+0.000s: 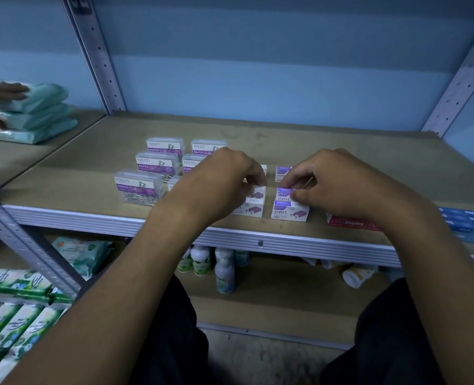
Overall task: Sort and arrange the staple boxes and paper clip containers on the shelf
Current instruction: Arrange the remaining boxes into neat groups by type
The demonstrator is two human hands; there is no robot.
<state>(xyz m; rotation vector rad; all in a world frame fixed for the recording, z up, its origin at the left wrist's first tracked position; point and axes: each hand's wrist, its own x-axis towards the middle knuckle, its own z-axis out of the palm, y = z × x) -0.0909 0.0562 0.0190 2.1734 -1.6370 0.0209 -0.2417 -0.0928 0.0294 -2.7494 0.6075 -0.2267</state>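
On the tan fibreboard shelf [258,134] at mid-frame, the left hand [224,176] curls its fingers onto a small white-and-purple cardboard staple box [254,195] in the left column. The right hand [338,184] pinches the matching staple box [283,193] in the right column. Clear plastic paper clip containers [158,163] stand in rows left of centre.

Six paper clip containers [139,187]; five white staple boxes [290,212].

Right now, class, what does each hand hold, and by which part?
Right hand pinches a purple staple box by its top edge; left hand grips another staple box at its top.
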